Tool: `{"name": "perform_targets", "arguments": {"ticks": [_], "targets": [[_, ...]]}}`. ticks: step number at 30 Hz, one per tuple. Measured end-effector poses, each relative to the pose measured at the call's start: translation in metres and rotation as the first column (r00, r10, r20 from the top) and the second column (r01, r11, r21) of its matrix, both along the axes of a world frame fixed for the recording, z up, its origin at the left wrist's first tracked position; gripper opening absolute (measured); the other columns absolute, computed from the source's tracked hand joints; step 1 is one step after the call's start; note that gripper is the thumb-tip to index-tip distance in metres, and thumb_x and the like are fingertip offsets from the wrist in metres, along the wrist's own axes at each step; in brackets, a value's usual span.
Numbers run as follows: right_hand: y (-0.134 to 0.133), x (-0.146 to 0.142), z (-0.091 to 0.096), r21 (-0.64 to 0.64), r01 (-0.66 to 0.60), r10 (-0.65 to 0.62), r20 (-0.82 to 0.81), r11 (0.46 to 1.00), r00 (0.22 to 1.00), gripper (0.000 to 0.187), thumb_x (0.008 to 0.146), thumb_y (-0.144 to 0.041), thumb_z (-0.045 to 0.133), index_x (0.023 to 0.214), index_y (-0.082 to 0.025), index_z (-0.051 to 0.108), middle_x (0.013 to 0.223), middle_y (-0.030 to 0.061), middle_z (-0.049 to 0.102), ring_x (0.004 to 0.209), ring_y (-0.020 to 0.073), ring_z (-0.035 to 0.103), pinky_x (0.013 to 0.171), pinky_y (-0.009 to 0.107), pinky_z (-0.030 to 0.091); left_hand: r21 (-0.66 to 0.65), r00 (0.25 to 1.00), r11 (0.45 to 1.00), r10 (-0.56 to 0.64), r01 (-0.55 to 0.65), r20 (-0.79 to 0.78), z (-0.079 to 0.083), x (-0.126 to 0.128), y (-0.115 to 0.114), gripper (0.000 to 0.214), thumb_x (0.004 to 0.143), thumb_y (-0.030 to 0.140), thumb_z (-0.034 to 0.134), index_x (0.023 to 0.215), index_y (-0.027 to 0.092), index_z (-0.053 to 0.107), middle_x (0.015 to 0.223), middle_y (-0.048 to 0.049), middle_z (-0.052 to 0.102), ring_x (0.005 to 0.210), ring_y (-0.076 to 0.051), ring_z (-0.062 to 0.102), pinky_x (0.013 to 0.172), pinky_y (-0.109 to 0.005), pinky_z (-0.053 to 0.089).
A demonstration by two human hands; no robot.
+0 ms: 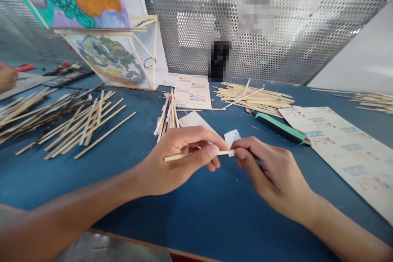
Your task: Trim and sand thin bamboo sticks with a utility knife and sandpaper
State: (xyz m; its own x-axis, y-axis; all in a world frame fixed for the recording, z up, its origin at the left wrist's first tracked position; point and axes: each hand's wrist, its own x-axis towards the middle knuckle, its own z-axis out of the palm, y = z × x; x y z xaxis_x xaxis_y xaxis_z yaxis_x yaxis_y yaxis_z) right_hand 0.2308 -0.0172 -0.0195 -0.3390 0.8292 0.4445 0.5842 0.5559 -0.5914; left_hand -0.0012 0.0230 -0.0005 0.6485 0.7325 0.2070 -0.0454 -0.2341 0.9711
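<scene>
- The left hand (172, 174) is closed on 1 thin wooden stick (175, 157), thumb against its side, with the stick's left end lying over the hand.
- The right hand (274, 172) pinches near the stick's right end between thumb and index finger.
- The stick is held roughly level between the 2 hands, over the near middle of the blue table (202, 217).
- A small printed scrap (232, 135) shows just behind the right fingertips; whether they grip it, I cannot tell.
- Far of the left hand is a bundle of sticks (168, 112); loose sticks (104, 133) lie to the left.
- A larger stick pile (258, 95) lies at the far middle, by a printed sheet (195, 90).
- Right of it, a green and black cutter (282, 128) lies beside another printed sheet (350, 151).
- At far left, 2 paintings (113, 59) stand 1 above the other; another person's hand (6, 77) shows at the left edge.
</scene>
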Motion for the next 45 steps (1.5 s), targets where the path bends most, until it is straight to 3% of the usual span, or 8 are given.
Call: {"name": "perform_targets", "arguments": {"ticks": [13, 22, 26, 28, 31, 33, 40, 45], "targets": [[0.001, 0.008, 0.006, -0.217, -0.346, 0.340, -0.065, 0.913, 0.938, 0.022, 0.099, -0.012, 0.043, 0.084, -0.021, 0.056, 0.058, -0.0078, 0.048, 0.045, 0.0067, 0.037, 0.048, 0.021, 0.034, -0.094, 0.999, 0.995, -0.028, 0.031, 0.031, 0.007, -0.004, 0.002, 0.011, 0.094, 0.022, 0.071, 0.096, 0.018, 0.082, 0.080, -0.0049, 0.080, 0.070, -0.013, 0.076, 0.063, -0.015, 0.060], [-0.009, 0.005, 0.011, -0.329, -0.297, 0.187, -0.328, 0.896, 0.926, 0.033, 0.090, -0.018, 0.049, 0.058, -0.020, 0.041, 0.049, -0.0050, 0.043, 0.043, 0.0067, 0.030, 0.041, 0.025, 0.023, -0.236, 0.977, 0.959, -0.118, 0.159, 0.179, 0.000, -0.007, 0.016, 0.008, 0.080, 0.025, 0.087, 0.086, 0.022, 0.083, 0.089, -0.0064, 0.081, 0.069, -0.017, 0.077, 0.062, -0.021, 0.061], [-0.007, 0.009, 0.010, -0.356, -0.242, 0.054, -0.463, 0.903, 0.884, 0.038, 0.093, -0.026, 0.050, 0.056, -0.020, 0.043, 0.048, -0.0045, 0.032, 0.042, 0.0076, 0.022, 0.038, 0.027, 0.017, 0.132, 0.999, 0.991, 0.018, -0.022, 0.033, -0.001, -0.010, 0.027, 0.006, 0.081, 0.026, 0.086, 0.085, 0.022, 0.083, 0.087, -0.0055, 0.081, 0.071, -0.018, 0.076, 0.067, -0.026, 0.062], [-0.006, 0.008, 0.010, -0.378, -0.246, 0.021, -0.511, 0.893, 0.859, 0.039, 0.094, -0.028, 0.051, 0.056, -0.020, 0.046, 0.049, -0.0046, 0.030, 0.042, 0.0074, 0.020, 0.038, 0.027, 0.015, 0.546, 0.980, 0.834, 0.164, -0.078, -0.110, -0.002, -0.011, 0.027, 0.009, 0.086, 0.022, 0.081, 0.095, 0.024, 0.082, 0.092, -0.0051, 0.082, 0.082, -0.019, 0.077, 0.081, -0.029, 0.061], [-0.009, 0.004, 0.008, -0.409, -0.280, 0.022, -0.533, 0.869, 0.846, 0.039, 0.093, -0.029, 0.053, 0.057, -0.019, 0.050, 0.050, -0.0041, 0.033, 0.044, 0.0075, 0.022, 0.040, 0.026, 0.015, 0.907, 0.922, 0.421, 0.341, 0.024, -0.183, -0.008, -0.009, 0.019, 0.024, 0.096, 0.018, 0.067, 0.119, 0.021, 0.072, 0.099, -0.0065, 0.081, 0.088, -0.020, 0.075, 0.094, -0.034, 0.055], [-0.013, 0.000, 0.007, -0.414, -0.299, 0.032, -0.540, 0.860, 0.841, 0.036, 0.092, -0.027, 0.052, 0.057, -0.019, 0.051, 0.050, -0.0040, 0.036, 0.045, 0.0076, 0.023, 0.040, 0.025, 0.017, 0.936, 0.915, 0.341, 0.341, 0.091, -0.213, -0.013, -0.006, 0.012, 0.023, 0.103, 0.017, 0.054, 0.122, 0.015, 0.066, 0.094, -0.0071, 0.079, 0.081, -0.018, 0.073, 0.081, -0.029, 0.054], [-0.016, -0.011, 0.006, -0.268, -0.326, 0.207, -0.392, 0.907, 0.897, 0.021, 0.077, -0.010, 0.049, 0.059, -0.019, 0.048, 0.051, -0.0058, 0.043, 0.046, 0.0065, 0.031, 0.046, 0.022, 0.028, 0.416, 0.894, 0.882, -0.012, 0.220, -0.448, -0.010, 0.004, -0.003, 0.034, 0.110, 0.033, 0.033, 0.113, 0.017, 0.062, 0.063, 0.0063, 0.051, 0.049, -0.010, 0.046, 0.051, -0.022, 0.034], [-0.024, -0.018, -0.003, -0.347, -0.630, 0.630, -0.130, 0.695, 0.766, 0.023, 0.077, -0.003, 0.052, 0.066, -0.022, 0.043, 0.059, -0.0075, 0.047, 0.052, 0.0067, 0.040, 0.053, 0.022, 0.033, 0.182, 0.922, 0.981, 0.015, 0.061, -0.388, -0.002, 0.003, -0.007, 0.042, 0.109, 0.048, 0.032, 0.117, 0.020, 0.062, 0.056, 0.0094, 0.030, 0.048, -0.011, 0.033, 0.051, -0.024, 0.028]]}}
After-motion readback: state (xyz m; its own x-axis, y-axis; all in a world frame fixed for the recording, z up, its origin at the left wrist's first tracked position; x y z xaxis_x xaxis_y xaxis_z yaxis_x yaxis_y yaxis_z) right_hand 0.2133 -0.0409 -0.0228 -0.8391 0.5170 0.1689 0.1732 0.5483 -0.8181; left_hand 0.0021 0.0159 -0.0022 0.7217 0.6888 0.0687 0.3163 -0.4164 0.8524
